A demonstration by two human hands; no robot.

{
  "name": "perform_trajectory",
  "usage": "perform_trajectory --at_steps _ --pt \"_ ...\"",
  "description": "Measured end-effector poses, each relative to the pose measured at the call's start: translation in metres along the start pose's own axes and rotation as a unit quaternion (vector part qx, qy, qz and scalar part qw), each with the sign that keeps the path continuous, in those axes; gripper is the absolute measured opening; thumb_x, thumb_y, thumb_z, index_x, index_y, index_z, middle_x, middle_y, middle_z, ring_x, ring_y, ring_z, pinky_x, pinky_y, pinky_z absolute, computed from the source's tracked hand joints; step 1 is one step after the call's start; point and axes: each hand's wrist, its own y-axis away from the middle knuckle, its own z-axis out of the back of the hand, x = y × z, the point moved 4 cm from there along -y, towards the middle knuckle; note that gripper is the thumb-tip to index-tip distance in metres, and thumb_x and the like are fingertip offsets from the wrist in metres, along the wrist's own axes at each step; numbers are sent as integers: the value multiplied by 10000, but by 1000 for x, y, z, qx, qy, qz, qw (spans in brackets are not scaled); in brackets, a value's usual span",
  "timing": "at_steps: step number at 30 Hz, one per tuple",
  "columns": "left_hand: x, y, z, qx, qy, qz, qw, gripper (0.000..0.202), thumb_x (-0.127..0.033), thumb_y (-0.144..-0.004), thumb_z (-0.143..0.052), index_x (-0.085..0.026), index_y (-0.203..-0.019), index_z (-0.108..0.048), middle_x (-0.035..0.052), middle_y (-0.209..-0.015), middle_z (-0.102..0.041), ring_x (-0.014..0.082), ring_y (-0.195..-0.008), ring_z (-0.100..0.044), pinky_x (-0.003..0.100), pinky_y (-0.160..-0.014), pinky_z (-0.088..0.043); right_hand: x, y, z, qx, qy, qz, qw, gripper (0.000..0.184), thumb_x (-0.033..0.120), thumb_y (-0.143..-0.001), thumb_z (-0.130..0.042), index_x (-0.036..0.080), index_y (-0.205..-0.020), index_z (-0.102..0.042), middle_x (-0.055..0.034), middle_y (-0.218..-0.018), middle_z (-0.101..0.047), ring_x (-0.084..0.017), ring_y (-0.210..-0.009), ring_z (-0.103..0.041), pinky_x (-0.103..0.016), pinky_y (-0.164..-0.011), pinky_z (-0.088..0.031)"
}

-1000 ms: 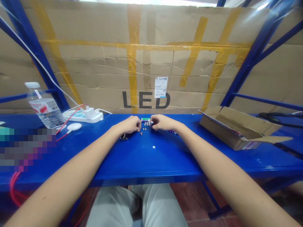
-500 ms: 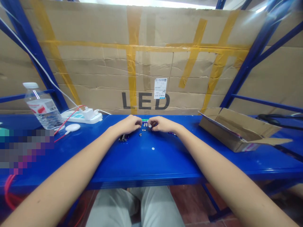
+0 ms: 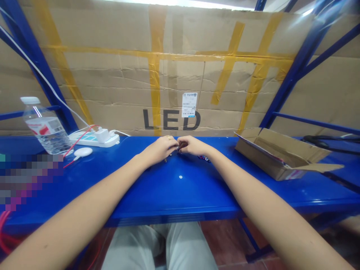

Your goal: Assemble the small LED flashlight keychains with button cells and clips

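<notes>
My left hand (image 3: 162, 150) and my right hand (image 3: 192, 145) meet over the far middle of the blue table, fingertips touching or nearly so. Between them shows a small silvery piece (image 3: 178, 148), pinched in my right fingers. The left fingers are closed against it; whether they grip it too is hard to see. By the left fingertips lies a tiny metal part (image 3: 165, 160). Several small purple-blue and white parts (image 3: 204, 159) rest beside my right wrist. A small white disc (image 3: 180, 177) lies nearer to me. My left hand covers the spot behind it.
An open cardboard box (image 3: 281, 155) stands at the right. On the left are a water bottle (image 3: 46, 125), a white power strip (image 3: 94, 139) with cables and a white round charger (image 3: 83, 152). A large cardboard sheet (image 3: 120, 82) and blue posts close off the back.
My left hand has moved right to meet my right hand at the small silvery piece. It now hides the rows of small metal parts and the dark cylinders. The view has shifted slightly.
</notes>
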Motion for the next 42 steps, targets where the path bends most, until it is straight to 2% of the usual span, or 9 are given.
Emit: perform_trajectory --at_steps 9,20,25,30,38,42 --pt "3 0 -5 -28 15 -12 999 135 -160 -932 -573 -169 -971 -702 73 -925 -673 173 -867 -629 292 -791 -502 2 -1 -2 -7 -39 0 999 186 82 -667 -587 167 -832 -601 0 -804 -656 -161 -785 -607 -278 -729 -462" --pt "2 2 0 -7 19 5 1000 154 -165 -931 -555 -187 -996 -693 63 -939 -650 173 -872 -620 302 -794 -499 1 0 2 -23 -35 -11 999 195 86 -663 -600 171 -838 -612 0 -780 -666 -162 -774 -618 -284 -736 -479" --pt "-2 1 -3 25 31 34 999 140 -167 -912 -561 -191 -963 -690 60 -956 -648 184 -887 -623 326 -824 -495 1 0 0 -14 -23 -16 1000 171 92 -658 -603 168 -811 -609 3 -773 -659 -159 -768 -609 -277 -727 -469" --pt "1 1 2 17 98 90 991 107 -163 -884 -562 -188 -966 -627 29 -912 -692 165 -824 -641 294 -747 -496 1 1 1 -22 -8 -13 1000 215 96 -655 -602 170 -857 -605 4 -791 -656 -163 -783 -601 -282 -742 -465" --pt "5 3 3 39 50 53 997 205 -176 -904 -529 -200 -1042 -679 58 -987 -723 194 -902 -662 326 -821 -502 4 4 3 -24 19 -26 999 170 93 -660 -601 172 -810 -586 9 -759 -642 -157 -761 -595 -272 -711 -452" --pt "5 2 7 37 36 64 997 205 -181 -900 -518 -197 -1030 -676 60 -989 -721 197 -903 -658 323 -811 -495 4 4 3 -7 -39 -39 998 205 83 -654 -624 174 -831 -574 -9 -803 -671 -167 -782 -622 -303 -756 -482"
